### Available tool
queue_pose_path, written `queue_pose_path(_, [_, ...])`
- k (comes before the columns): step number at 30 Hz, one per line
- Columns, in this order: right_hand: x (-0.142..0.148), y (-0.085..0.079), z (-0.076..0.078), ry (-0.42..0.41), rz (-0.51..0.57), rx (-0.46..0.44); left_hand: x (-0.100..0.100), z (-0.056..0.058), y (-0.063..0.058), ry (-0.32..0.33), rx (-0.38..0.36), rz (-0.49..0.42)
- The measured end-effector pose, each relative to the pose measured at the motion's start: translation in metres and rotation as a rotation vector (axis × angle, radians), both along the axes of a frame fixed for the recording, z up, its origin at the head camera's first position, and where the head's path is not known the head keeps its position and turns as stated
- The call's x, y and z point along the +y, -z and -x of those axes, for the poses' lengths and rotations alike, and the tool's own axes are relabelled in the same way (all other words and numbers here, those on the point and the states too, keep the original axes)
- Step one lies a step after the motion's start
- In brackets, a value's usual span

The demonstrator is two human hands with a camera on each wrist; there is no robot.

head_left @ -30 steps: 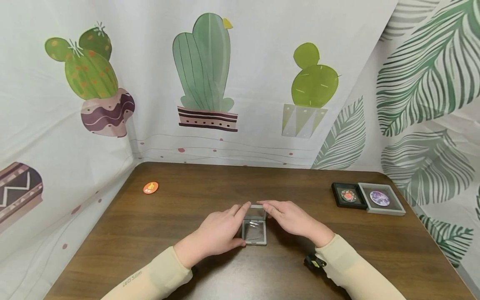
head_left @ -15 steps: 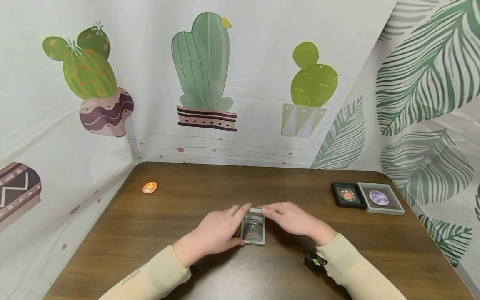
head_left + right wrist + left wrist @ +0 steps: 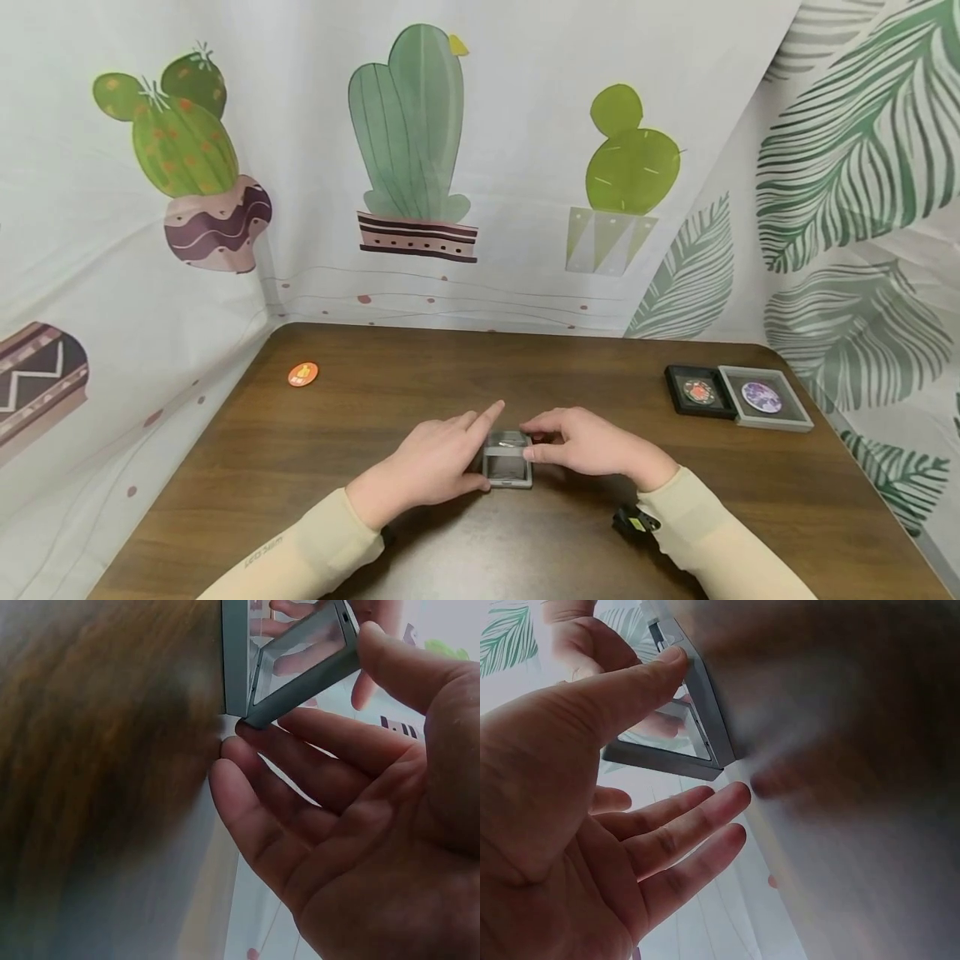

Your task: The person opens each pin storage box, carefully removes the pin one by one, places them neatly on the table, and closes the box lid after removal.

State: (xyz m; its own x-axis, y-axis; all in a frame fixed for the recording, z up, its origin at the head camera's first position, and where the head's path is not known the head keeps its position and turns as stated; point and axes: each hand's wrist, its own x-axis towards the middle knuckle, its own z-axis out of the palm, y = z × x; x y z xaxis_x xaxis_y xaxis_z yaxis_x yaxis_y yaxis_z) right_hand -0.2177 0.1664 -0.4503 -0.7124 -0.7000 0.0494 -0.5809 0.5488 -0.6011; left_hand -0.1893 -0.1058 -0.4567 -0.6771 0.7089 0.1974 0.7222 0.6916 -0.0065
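Note:
A small grey hinged display frame (image 3: 507, 483) with clear film windows lies on the table between the hands, its lid tilted partway over the base. My left hand (image 3: 438, 460) is along its left side. The left thumb rests against the base rim (image 3: 709, 697) in the left wrist view, while the other fingers stretch out fairly straight. With my right hand (image 3: 588, 442) I hold the lid: the thumb touches the lid's free edge, and the fingers bend round near the hinge. The lid's grey border (image 3: 307, 694) shows angled away from the base in the right wrist view.
An orange round disc (image 3: 303, 374) lies at the far left of the brown table (image 3: 405, 371). At the far right, a black frame (image 3: 678, 400) with a red patterned disc adjoins a larger grey frame (image 3: 787, 417) with a purple disc. A cactus-print curtain (image 3: 517, 167) hangs behind.
The lid has swung down toward the base from nearly upright. My right hand followed it, its thumb coming forward and its fingers bending more. The left hand has stayed in place.

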Motion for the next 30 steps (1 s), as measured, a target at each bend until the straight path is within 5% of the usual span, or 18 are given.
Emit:
queue_pose_path(13, [-0.0024,0.0000,-0.0050,-0.042,-0.082,0.124,0.0009,-0.0013,-0.0019,-0.002,0.005,0.023])
queue_pose_path(30, [-0.0081,0.0015,-0.0089,-0.055,-0.201,0.206,0.0006,-0.0047,-0.0061,0.000,-0.078,0.040])
